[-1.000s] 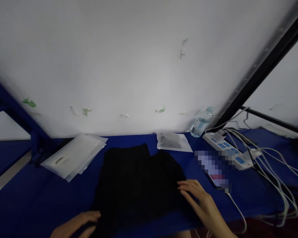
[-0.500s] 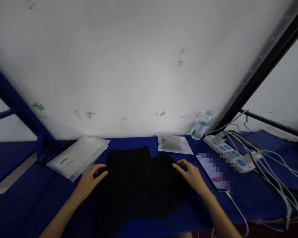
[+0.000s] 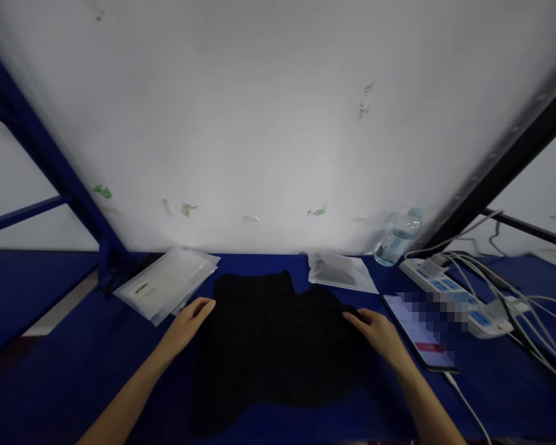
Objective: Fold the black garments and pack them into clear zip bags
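A black garment (image 3: 278, 346) lies spread on the blue table, its dark folds hard to make out. At its upper left edge my left hand (image 3: 189, 318) is closed, thumb and fingers pinched on the cloth. My right hand (image 3: 375, 330) pinches the cloth at the right edge, where a small fold rises by the fingertips. Just beyond my left hand is a stack of frosted plastic bags (image 3: 171, 281) with a barcode label. Another frosted bag (image 3: 343, 272), with something dark inside, lies behind the garment.
Right of my right hand lies a phone (image 3: 419, 334) with a white charging cable. Behind it are a power strip (image 3: 449, 290) with tangled cables and a leaning water bottle (image 3: 398, 238). A white wall (image 3: 269, 123) rises behind the blue table (image 3: 259, 262).
The view has shifted, so everything appears farther right. My left thumb and fingers, apart before, have come together at the garment's edge. My right hand stays at the right edge.
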